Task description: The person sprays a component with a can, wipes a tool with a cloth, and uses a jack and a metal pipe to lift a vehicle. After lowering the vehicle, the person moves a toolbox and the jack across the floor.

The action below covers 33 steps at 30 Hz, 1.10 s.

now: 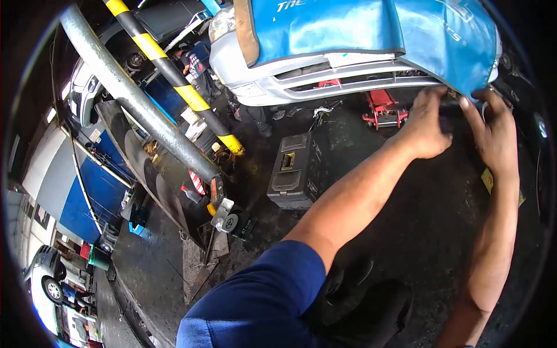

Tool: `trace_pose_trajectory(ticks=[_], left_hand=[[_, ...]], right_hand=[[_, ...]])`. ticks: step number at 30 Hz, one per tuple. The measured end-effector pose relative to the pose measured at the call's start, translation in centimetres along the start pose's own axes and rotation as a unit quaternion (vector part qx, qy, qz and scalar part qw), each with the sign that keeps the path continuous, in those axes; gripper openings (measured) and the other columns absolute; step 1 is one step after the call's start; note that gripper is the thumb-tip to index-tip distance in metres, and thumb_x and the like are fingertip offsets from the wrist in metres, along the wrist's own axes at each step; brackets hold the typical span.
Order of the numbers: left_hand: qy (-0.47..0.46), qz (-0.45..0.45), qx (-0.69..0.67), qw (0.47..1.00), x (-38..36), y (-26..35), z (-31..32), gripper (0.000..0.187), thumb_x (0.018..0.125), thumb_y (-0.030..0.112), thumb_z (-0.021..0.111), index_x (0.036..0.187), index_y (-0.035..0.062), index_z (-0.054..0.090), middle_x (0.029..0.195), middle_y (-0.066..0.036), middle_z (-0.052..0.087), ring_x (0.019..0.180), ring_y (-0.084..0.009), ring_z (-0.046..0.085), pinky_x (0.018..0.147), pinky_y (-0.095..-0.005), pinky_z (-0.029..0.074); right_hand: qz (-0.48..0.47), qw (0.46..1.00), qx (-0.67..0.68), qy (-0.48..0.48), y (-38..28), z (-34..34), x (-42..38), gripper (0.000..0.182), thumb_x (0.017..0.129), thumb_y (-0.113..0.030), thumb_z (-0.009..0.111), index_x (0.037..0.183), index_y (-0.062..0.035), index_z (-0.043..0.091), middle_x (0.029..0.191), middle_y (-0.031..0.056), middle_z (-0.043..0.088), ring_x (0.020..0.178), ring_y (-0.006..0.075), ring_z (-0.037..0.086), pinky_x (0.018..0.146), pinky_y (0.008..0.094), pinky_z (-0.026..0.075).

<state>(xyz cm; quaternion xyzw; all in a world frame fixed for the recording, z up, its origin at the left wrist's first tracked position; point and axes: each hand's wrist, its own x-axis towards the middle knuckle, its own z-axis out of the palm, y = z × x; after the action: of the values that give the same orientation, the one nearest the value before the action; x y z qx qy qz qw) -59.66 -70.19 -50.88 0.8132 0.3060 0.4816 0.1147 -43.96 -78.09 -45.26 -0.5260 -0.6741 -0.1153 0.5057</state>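
My left hand (pixel 428 126) is raised at the lower edge of the blue fender cover (pixel 342 32) draped over a silver car's front. Its thumb stands apart from the fingers, and the fingertips overlap the car's bumper (pixel 264 87) in this view. To its right, my right hand (pixel 496 136) reaches up beside the hanging corner of the cover, thumb and fingers spread. A thin pale curved piece shows between those fingers. Neither palm shows anything gripped.
A red floor jack (pixel 383 109) sits under the bumper. On the dark floor stands a black toolbox (pixel 295 168), with a small Toyota box (pixel 235 223) nearby. A metal pole (pixel 136 87) and a yellow-black post (pixel 168 72) rise at left. Another person (pixel 194 66) crouches behind.
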Motion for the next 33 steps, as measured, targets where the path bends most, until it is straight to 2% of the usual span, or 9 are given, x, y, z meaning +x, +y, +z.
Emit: trace_pose_trajectory(ticks=[4,8,9,11,14,22,25,30,33], left_hand=[[-0.141,-0.059,0.038,0.987,-4.7,-1.3,-4.3,0.065,0.077,0.017,0.071,0.134,0.0041,0.042,0.136,-0.022,0.042,0.130,-0.0379,0.040,0.108,-0.0408,0.037],[-0.167,-0.119,0.060,0.977,-10.1,-4.4,-7.7,0.053,0.079,0.019,0.071,0.125,0.0018,0.051,0.125,-0.019,0.054,0.120,-0.0331,0.052,0.101,-0.0411,0.044],[-0.191,-0.164,0.047,0.967,-11.6,-5.0,-8.0,0.052,0.079,0.019,0.071,0.124,0.0010,0.052,0.121,-0.018,0.057,0.116,-0.0322,0.055,0.098,-0.0404,0.046],[-0.227,-0.209,0.048,0.950,-13.9,-5.3,-9.4,0.052,0.080,0.021,0.072,0.122,-0.0012,0.053,0.112,-0.017,0.063,0.106,-0.0296,0.061,0.089,-0.0379,0.050],[-0.272,-0.276,0.042,0.921,-16.7,-4.4,-12.5,0.054,0.080,0.024,0.074,0.124,0.0013,0.053,0.113,-0.016,0.062,0.104,-0.0272,0.061,0.087,-0.0372,0.050],[-0.227,-0.312,0.086,0.918,-17.8,-3.3,-15.9,0.057,0.080,0.029,0.075,0.124,0.0010,0.053,0.108,-0.014,0.064,0.098,-0.0245,0.063,0.086,-0.0351,0.051],[-0.234,-0.289,0.003,0.928,-16.4,-1.8,-14.5,0.057,0.080,0.028,0.075,0.124,-0.0004,0.052,0.106,-0.013,0.064,0.096,-0.0224,0.063,0.084,-0.0339,0.051],[-0.236,-0.260,-0.017,0.936,-16.0,-2.5,-16.1,0.055,0.081,0.027,0.075,0.123,0.0007,0.053,0.104,-0.011,0.064,0.094,-0.0194,0.062,0.083,-0.0323,0.051],[-0.143,-0.336,-0.050,0.930,-17.6,-4.8,-16.8,0.051,0.082,0.025,0.075,0.122,0.0013,0.054,0.101,-0.008,0.063,0.094,-0.0157,0.061,0.083,-0.0304,0.050]], right_hand=[[0.045,0.999,-0.021,-0.003,3.2,-1.1,-13.7,0.032,0.090,-0.015,0.066,0.109,0.0071,0.056,0.100,0.0194,0.060,0.086,0.0219,0.059,0.076,0.0313,0.048],[0.517,0.702,0.490,0.020,13.7,4.5,-46.0,0.058,0.099,-0.042,0.035,0.142,-0.0043,0.040,0.140,0.0199,0.044,0.123,0.0223,0.047,0.096,0.0357,0.043],[0.424,0.836,0.335,-0.097,14.6,6.9,-52.0,0.055,0.096,-0.032,0.046,0.142,-0.0035,0.041,0.132,0.0188,0.051,0.109,0.0208,0.054,0.088,0.0342,0.046],[0.600,0.720,0.269,-0.222,12.5,7.6,-53.1,0.042,0.090,-0.013,0.060,0.129,-0.0010,0.053,0.093,0.0051,0.061,0.074,0.0161,0.057,0.064,0.0315,0.047],[0.607,0.648,0.358,-0.290,14.9,8.4,-52.8,0.067,0.084,-0.015,0.063,0.143,0.0014,0.037,0.112,0.0124,0.059,0.068,0.0155,0.055,0.060,0.0313,0.045],[0.243,0.650,0.698,-0.177,6.6,2.7,-17.0,0.080,0.092,-0.064,0.040,0.148,-0.0071,0.027,0.062,0.0082,0.062,0.043,0.0148,0.049,0.047,0.0339,0.055],[0.296,0.682,0.649,-0.162,3.7,4.1,-6.7,0.073,0.093,-0.065,0.035,0.142,-0.0104,0.037,0.080,0.0144,0.069,0.050,0.0194,0.058,0.049,0.0323,0.052],[0.365,0.732,0.549,-0.172,2.4,3.5,-19.4,0.070,0.087,-0.064,0.052,0.120,-0.0028,0.046,0.074,0.0152,0.063,0.052,0.0212,0.060,0.044,0.0296,0.048],[0.465,0.774,0.217,-0.371,11.3,7.3,-39.9,0.031,0.082,-0.035,0.065,0.093,-0.0056,0.061,0.089,0.0105,0.063,0.089,0.0231,0.059,0.081,0.0416,0.048]])
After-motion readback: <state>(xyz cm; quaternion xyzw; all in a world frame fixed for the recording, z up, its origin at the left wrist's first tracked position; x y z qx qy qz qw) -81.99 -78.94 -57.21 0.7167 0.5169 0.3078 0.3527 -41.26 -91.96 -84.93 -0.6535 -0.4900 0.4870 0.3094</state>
